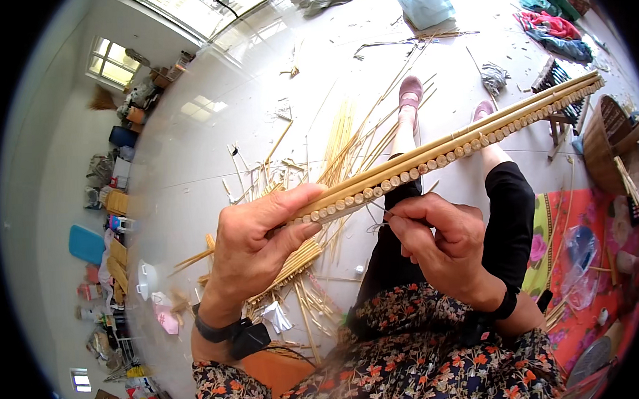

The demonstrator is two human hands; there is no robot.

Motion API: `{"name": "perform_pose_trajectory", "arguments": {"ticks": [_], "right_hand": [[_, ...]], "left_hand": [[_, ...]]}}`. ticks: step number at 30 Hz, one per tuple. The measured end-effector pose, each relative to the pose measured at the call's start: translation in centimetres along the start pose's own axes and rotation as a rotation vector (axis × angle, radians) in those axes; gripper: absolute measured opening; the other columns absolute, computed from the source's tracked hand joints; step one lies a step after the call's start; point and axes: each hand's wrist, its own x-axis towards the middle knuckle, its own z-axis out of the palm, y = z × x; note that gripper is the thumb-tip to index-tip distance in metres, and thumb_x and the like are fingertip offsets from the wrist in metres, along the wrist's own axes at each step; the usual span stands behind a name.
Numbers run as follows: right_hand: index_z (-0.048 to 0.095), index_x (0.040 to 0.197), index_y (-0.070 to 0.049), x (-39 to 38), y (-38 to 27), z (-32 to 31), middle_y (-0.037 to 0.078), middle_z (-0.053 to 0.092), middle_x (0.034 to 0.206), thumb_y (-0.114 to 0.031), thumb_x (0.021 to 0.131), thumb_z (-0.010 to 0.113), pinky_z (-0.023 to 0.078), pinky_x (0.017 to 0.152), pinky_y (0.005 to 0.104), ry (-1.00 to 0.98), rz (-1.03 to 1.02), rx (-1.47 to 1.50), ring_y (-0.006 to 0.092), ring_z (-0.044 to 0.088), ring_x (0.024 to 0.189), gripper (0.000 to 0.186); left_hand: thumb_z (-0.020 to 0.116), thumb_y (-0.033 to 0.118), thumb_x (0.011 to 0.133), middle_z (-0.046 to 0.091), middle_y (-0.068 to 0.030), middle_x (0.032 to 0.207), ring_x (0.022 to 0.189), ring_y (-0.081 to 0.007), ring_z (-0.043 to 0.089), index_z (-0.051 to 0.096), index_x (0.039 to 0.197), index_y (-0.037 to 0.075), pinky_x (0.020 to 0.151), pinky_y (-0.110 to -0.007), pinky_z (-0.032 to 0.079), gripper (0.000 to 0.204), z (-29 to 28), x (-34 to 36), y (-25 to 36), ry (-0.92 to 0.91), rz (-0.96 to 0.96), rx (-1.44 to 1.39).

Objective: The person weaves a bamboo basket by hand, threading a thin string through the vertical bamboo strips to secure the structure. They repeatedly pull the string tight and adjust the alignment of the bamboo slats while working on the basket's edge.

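My left hand (254, 249) grips the near left end of a long, narrow panel (459, 140) of pale bamboo or wooden rods, held slanting up to the right, with a row of round cut ends along its lower edge. My right hand (442, 240) is closed just below the panel, thumb and forefinger pinching a thin wire (377, 217) that hangs in loops from its underside.
Loose sticks (344, 120) and a rod bundle (287, 272) lie on the white floor. My outstretched legs (504, 191) are below the panel. A wooden tub (606, 140), floral cloth (543, 250) and clothes (554, 29) are at right; assorted household items (116, 201) line the left wall.
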Motion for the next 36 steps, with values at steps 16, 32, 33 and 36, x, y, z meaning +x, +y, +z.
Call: {"name": "perform_pose_trajectory", "arguments": {"ticks": [16, 32, 33, 36], "right_hand": [[0.076, 0.102, 0.001, 0.2, 0.7, 0.8, 0.01, 0.07, 0.074, 0.005, 0.096, 0.077, 0.05, 0.056, 0.0286, 0.036, 0.061, 0.048, 0.0129, 0.066, 0.06, 0.007], [0.079, 0.108, 0.004, -0.6, 0.1, 0.1, 0.008, 0.075, 0.077, 0.004, 0.101, 0.071, 0.05, 0.052, 0.0271, -0.061, 0.158, 0.132, 0.0096, 0.067, 0.058, 0.01], [0.079, 0.108, 0.006, -0.9, 0.1, -0.2, 0.009, 0.077, 0.082, 0.005, 0.102, 0.07, 0.05, 0.05, 0.0263, -0.085, 0.154, 0.169, 0.0093, 0.066, 0.056, 0.011], [0.08, 0.114, 0.004, -2.1, 0.2, -2.0, 0.008, 0.077, 0.081, 0.003, 0.104, 0.07, 0.049, 0.05, 0.0255, -0.207, 0.291, 0.348, 0.0084, 0.065, 0.056, 0.014]], "left_hand": [[0.081, -0.001, 0.097, 0.083, -0.0174, 0.119, 0.106, -0.0166, 0.078, 0.071, 0.141, -0.009, 0.093, -0.029, 0.062, 0.046, -0.4, 0.5, -0.3, -0.009, -0.038, -0.037], [0.083, -0.003, 0.092, 0.083, -0.0213, 0.114, 0.101, -0.0213, 0.082, 0.075, 0.136, -0.004, 0.087, -0.031, 0.064, 0.045, 0.4, -0.8, 0.6, -0.011, -0.026, -0.002], [0.084, -0.003, 0.092, 0.083, -0.0209, 0.114, 0.1, -0.0219, 0.082, 0.074, 0.137, -0.005, 0.087, -0.031, 0.063, 0.046, 0.7, -1.2, 0.9, -0.023, -0.001, 0.04], [0.085, -0.001, 0.09, 0.082, -0.0221, 0.112, 0.097, -0.0273, 0.082, 0.074, 0.136, -0.005, 0.085, -0.034, 0.063, 0.048, 1.8, -2.7, 1.6, -0.029, 0.103, 0.144]]}}
